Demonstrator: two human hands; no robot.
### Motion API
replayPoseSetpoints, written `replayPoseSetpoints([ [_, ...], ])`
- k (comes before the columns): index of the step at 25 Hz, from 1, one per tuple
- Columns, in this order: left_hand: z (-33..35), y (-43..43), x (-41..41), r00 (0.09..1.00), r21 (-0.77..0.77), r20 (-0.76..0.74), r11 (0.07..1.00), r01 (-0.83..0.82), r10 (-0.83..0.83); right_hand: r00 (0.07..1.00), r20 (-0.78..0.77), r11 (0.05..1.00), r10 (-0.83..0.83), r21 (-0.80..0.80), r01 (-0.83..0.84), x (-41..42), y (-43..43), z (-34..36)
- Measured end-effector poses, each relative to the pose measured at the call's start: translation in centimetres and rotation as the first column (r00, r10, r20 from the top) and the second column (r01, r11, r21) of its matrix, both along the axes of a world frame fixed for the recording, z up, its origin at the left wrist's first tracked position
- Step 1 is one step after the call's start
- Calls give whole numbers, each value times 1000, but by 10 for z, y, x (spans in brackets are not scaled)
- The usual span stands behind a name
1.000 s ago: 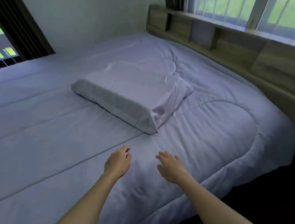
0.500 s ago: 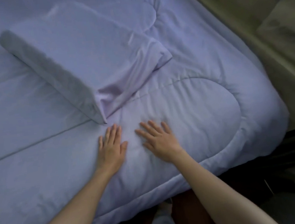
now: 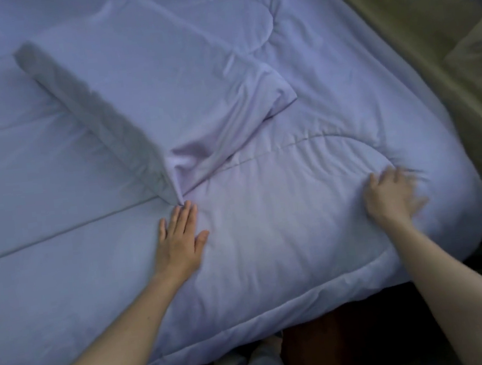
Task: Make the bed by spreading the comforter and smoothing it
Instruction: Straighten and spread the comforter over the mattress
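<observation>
Lying spread across the bed, the one lilac comforter [image 3: 285, 237] is filling most of the frame. Its rounded corner is sitting at the right, and its near edge is hanging over the bedside along the bottom. A straight stitched seam is running from the left edge toward the centre. The cloth is running out of frame at the top and left, so its long axis is unclear.

Both of the person's hands are on it. The left hand [image 3: 180, 240] is pressing flat at the centre, fingers straight and close together, their tips almost at the pillow's near corner. The right hand [image 3: 391, 198] is resting near the corner at the right amid fine ripples. Its fingers are blurring, so I cannot tell whether they are flat or gathering cloth.

A single pillow [image 3: 146, 73] is lying diagonally from the upper left down to the centre, just above the left hand. A wooden headboard [image 3: 479, 95] is lining the right side.
</observation>
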State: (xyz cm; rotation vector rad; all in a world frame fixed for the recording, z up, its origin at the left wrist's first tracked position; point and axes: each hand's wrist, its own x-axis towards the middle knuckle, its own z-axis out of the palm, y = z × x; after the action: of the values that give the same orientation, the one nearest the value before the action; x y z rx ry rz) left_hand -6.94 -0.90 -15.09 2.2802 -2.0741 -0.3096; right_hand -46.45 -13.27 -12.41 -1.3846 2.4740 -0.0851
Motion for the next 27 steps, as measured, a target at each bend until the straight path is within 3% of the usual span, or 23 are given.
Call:
replayPoseSetpoints([
  [2, -2, 0, 6, 997, 3, 12, 997, -72, 72, 940, 17, 937, 342, -83, -339, 76, -10, 6],
  [4, -6, 4, 11, 998, 5, 22, 998, -67, 67, 677, 68, 680, 733, -100, -726, 157, -5, 3],
  [6, -8, 7, 19, 998, -21, 26, 998, -57, 57, 355, 36, 356, 934, -36, -934, 209, 2, -6],
  [7, -8, 6, 25, 996, -33, 7, 996, -88, 88, 335, 8, 335, 942, -38, -941, 216, -3, -11],
  [8, -6, 4, 31, 988, -44, -24, 987, -154, 153, 435, -9, 434, 900, -69, -898, 215, -11, -13],
  [10, 4, -8, 44, 929, -134, -138, 923, -360, 342, 769, 2, 755, 639, -195, -626, 196, -39, -9],
  [11, 14, -20, 49, 881, -203, -221, 864, -461, 418, 880, 51, 860, 472, -245, -447, 183, -59, 1],
  [12, 27, -34, 52, 823, -241, -319, 799, -550, 470, 931, 119, 907, 346, -294, -300, 173, -81, 14],
  [14, 58, -65, 53, 707, -199, -492, 725, -659, 508, 938, 225, 897, 265, -414, -154, 169, -130, 43],
  [15, 72, -82, 49, 675, -162, -533, 721, -673, 510, 922, 251, 878, 295, -452, -158, 175, -156, 57],
  [18, 97, -123, 34, 606, 71, -542, 750, -658, 583, 833, 255, 843, 491, -380, -381, 200, -213, 75],
  [21, 97, -144, 36, 510, 311, -485, 685, -659, 710, 792, 245, 828, 560, -211, -520, 231, -238, 68],
  [23, 91, -149, 38, 490, 331, -506, 684, -650, 710, 820, 228, 850, 525, -192, -491, 236, -247, 61],
  [27, 84, -153, 29, 562, 258, -483, 722, -641, 672, 838, 314, 895, 446, -170, -412, 225, -257, 53],
])
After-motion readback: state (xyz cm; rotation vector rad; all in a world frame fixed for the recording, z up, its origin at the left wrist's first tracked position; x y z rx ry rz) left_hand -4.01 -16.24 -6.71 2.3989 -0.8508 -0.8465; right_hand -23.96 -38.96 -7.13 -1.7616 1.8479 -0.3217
